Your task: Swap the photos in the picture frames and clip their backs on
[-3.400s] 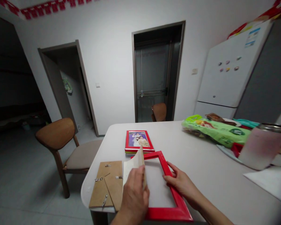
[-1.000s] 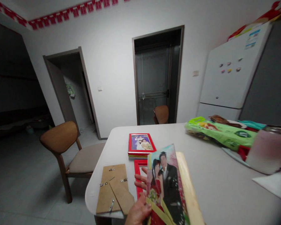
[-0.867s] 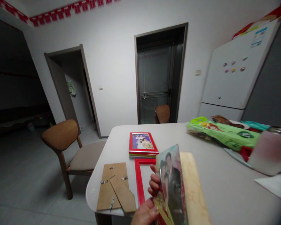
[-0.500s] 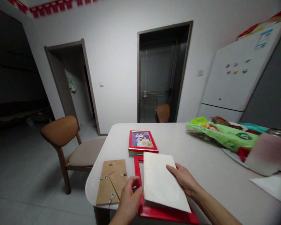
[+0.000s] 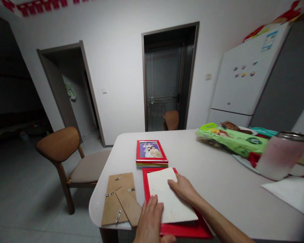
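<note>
**Inspector:** Start at the left. What stands there?

**Recorder:** A wooden chair (image 5: 58, 145) beside the white surface (image 5: 218, 199). On the surface lies a cardboard backing board (image 5: 116, 199) with metal clips, flat, just left of the frame.

**Inspector:** Left hand?

**Recorder:** The left hand (image 5: 149, 219) lies at the near edge, over the frame's left side, fingers extended. Grip open, nothing clamped.

**Inspector:** And the frame?

**Recorder:** The red picture frame (image 5: 182, 230) lies flat, with a white sheet (image 5: 169, 195) sitting in it, slightly skewed. The right hand (image 5: 182, 189) rests on the sheet, fingers on top of it. Grip open, pressing flat.

**Inspector:** Beyond that?

**Recorder:** A framed couple's photograph (image 5: 150, 150) lies flat past the frame. Farther right, a green plastic package (image 5: 230, 140) sits by a plate (image 5: 243, 161). A frosted jar (image 5: 281, 157) with a metal lid stands upright; its contents cannot be determined. White paper (image 5: 288, 192) lies at the right.
</note>
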The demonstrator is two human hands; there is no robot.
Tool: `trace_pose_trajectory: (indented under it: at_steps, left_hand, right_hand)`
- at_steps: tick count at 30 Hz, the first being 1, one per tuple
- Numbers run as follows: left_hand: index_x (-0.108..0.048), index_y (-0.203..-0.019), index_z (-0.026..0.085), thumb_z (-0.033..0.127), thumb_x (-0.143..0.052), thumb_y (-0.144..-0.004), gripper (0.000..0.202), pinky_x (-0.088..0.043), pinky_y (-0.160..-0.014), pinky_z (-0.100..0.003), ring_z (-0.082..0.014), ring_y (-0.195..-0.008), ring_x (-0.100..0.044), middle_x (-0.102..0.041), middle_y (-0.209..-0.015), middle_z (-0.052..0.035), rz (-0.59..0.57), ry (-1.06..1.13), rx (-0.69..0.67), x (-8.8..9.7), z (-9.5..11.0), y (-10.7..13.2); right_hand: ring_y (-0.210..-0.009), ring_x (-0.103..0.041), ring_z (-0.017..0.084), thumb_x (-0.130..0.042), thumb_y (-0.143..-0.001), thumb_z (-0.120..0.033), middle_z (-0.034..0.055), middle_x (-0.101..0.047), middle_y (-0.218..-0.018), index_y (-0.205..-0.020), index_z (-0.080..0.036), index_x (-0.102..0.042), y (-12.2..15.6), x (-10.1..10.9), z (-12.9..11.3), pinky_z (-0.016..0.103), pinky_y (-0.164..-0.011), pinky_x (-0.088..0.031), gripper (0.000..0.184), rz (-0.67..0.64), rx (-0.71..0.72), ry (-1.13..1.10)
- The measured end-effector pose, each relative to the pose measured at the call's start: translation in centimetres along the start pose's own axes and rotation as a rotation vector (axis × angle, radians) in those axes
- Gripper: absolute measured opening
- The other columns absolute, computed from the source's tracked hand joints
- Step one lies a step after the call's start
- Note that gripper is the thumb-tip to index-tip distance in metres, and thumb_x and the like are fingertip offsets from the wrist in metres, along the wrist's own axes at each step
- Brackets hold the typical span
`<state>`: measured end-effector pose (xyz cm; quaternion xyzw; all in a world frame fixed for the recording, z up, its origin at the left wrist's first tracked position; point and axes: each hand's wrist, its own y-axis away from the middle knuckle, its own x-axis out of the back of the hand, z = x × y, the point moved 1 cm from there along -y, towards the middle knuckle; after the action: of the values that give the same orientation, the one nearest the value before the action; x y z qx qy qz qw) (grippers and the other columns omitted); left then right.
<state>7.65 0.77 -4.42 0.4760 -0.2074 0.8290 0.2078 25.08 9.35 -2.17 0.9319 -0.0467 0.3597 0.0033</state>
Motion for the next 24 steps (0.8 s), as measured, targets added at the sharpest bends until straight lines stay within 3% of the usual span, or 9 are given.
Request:
trace_pose_trajectory:
  at_steps: [6, 11, 14, 18, 21, 22, 24]
  left_hand:
    - [-0.034, -0.123, 0.013, 0.046, -0.057, -0.065, 0.070, -0.018, -0.100, -0.047, -0.0264, -0.122, -0.020, -0.027, -0.132, -0.0141, -0.063, -0.069, 0.051, 0.4, 0.3, 0.1]
    - [-0.033, -0.124, 0.014, 0.053, -0.050, -0.068, 0.071, -0.014, -0.101, -0.046, -0.0257, -0.123, -0.017, -0.024, -0.133, -0.0135, -0.069, -0.057, 0.067, 0.3, 0.7, -0.3]
    - [-0.029, -0.125, 0.014, 0.050, -0.053, -0.066, 0.073, -0.015, -0.101, -0.045, -0.0246, -0.124, -0.015, -0.022, -0.134, -0.0122, -0.080, -0.044, 0.053, 1.1, 0.4, 0.4]
    - [-0.025, -0.127, 0.017, 0.034, -0.063, -0.058, 0.081, -0.015, -0.100, -0.046, -0.0252, -0.124, -0.012, -0.016, -0.136, -0.0106, -0.058, -0.152, 0.174, 3.7, -2.9, 3.4]
    - [-0.032, -0.124, 0.013, 0.030, -0.062, -0.057, 0.075, -0.021, -0.098, -0.049, -0.0289, -0.122, -0.018, -0.025, -0.133, -0.0152, 0.102, -0.295, 0.457, 4.9, -7.1, 6.4]
    - [-0.035, -0.122, 0.010, 0.030, -0.062, -0.057, 0.073, -0.024, -0.097, -0.047, -0.0296, -0.121, -0.021, -0.028, -0.131, -0.0175, 0.147, -0.331, 0.488, 4.9, -8.4, 7.2]
    - [-0.041, -0.118, 0.013, 0.027, -0.060, -0.061, 0.062, -0.030, -0.095, -0.043, -0.0266, -0.119, -0.028, -0.034, -0.129, -0.0156, 0.230, -0.396, 0.391, 4.5, -10.6, 8.5]
  right_hand:
    - [-0.079, -0.055, 0.023, -0.040, -0.071, -0.032, 0.0126, -0.058, -0.090, -0.098, -0.014, -0.051, 0.8, -0.5, -0.4, 0.031, -0.063, -0.038, 0.035, 0.139, 0.027, 0.458]
    - [-0.089, -0.048, 0.025, -0.047, -0.069, -0.033, 0.0129, -0.053, -0.096, -0.113, -0.012, -0.042, 1.0, -1.5, 0.2, 0.032, -0.069, -0.037, 0.050, 0.289, 0.150, 0.591]
    - [-0.091, -0.045, 0.026, -0.048, -0.069, -0.033, 0.0129, -0.051, -0.102, -0.118, -0.013, -0.038, 1.1, -1.5, 0.6, 0.033, -0.070, -0.036, 0.054, 0.309, 0.180, 0.612]
    - [-0.097, -0.042, 0.025, -0.045, -0.073, -0.032, 0.0121, -0.048, -0.111, -0.110, -0.016, -0.048, 2.7, -1.7, -1.2, 0.034, -0.076, -0.034, 0.041, 0.222, 0.273, 0.504]
    - [-0.095, -0.044, 0.021, -0.040, -0.076, -0.032, 0.0100, -0.052, -0.105, -0.105, -0.018, -0.052, 5.1, -3.4, -4.6, 0.032, -0.079, -0.032, 0.034, 0.036, 0.446, 0.352]
    - [-0.093, -0.045, 0.021, -0.041, -0.076, -0.033, 0.0087, -0.054, -0.100, -0.103, -0.020, -0.053, 5.9, -4.4, -5.8, 0.032, -0.078, -0.032, 0.033, -0.024, 0.488, 0.317]
    - [-0.089, -0.045, 0.021, -0.046, -0.072, -0.039, 0.0068, -0.055, -0.094, -0.102, -0.022, -0.053, 7.3, -6.7, -8.0, 0.035, -0.078, -0.031, 0.035, -0.118, 0.556, 0.297]
